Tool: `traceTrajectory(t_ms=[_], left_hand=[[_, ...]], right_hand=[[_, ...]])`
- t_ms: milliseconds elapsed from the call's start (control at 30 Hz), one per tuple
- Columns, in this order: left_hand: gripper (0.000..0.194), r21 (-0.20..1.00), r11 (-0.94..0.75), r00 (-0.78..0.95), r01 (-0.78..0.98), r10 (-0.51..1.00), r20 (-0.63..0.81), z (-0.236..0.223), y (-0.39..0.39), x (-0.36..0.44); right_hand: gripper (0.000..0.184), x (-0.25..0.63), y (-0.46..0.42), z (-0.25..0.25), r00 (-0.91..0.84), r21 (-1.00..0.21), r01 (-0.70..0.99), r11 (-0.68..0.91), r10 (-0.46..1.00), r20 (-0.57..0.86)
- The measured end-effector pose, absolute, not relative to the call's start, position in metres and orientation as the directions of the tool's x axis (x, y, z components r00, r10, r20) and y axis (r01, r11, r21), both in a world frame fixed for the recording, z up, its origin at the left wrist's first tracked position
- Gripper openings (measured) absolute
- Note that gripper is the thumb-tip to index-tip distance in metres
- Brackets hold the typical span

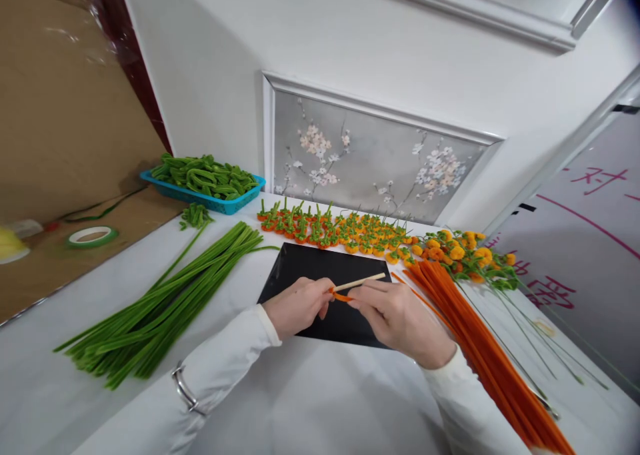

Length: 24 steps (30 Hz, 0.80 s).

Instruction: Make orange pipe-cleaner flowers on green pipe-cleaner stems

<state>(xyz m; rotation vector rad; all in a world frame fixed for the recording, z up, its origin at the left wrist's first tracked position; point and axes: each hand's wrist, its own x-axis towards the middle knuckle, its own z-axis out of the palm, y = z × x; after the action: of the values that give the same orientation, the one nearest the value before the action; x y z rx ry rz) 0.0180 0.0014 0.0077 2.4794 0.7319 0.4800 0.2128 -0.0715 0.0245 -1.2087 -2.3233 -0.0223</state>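
Observation:
Over a black board both my hands work close together. My left hand is closed, its thumb and fingers pinching one end of a thin pale wooden stick. An orange pipe cleaner is bent around the stick near those fingertips. My right hand is closed in a pinch on the pipe cleaner, just below the stick's free end. To the right lies a thick bundle of orange pipe cleaners; a bundle of green pipe cleaners lies to the left.
Behind the board stand rows of small orange and yellow flower heads with green stems up. Finished-looking yellow flowers are heaped at right, stems trailing. A blue basket of green pieces and a roll of green tape are at left.

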Motion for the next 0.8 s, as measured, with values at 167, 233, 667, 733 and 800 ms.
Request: traceTrajectory(t_ms=[167,233,667,733,800], left_hand=[[0.023,0.461,-0.777,0.789,0.428,0.570,0.228,-0.003,0.001,0.022],[0.021,0.399,-0.800,0.787,0.449,0.565,0.248,-0.004,-0.001,0.024],[0.021,0.110,-0.955,0.773,0.277,0.289,0.564,-0.001,-0.010,0.027],[0.021,0.108,-0.957,0.759,0.269,0.280,0.588,0.000,-0.012,0.028],[0.023,0.104,-0.950,0.740,0.294,0.295,0.604,0.000,-0.012,0.028]], right_hand=[[0.028,0.201,-0.068,0.022,-0.518,-0.019,0.800,0.599,0.706,0.483],[0.026,0.201,-0.066,0.023,-0.462,-0.016,0.837,0.547,0.723,0.513],[0.036,0.234,-0.040,0.022,-0.257,-0.579,0.726,0.371,0.927,0.272],[0.037,0.236,-0.040,0.022,-0.289,-0.654,0.679,0.334,0.940,0.181],[0.038,0.234,-0.041,0.021,-0.328,-0.694,0.645,0.321,0.936,0.129]])
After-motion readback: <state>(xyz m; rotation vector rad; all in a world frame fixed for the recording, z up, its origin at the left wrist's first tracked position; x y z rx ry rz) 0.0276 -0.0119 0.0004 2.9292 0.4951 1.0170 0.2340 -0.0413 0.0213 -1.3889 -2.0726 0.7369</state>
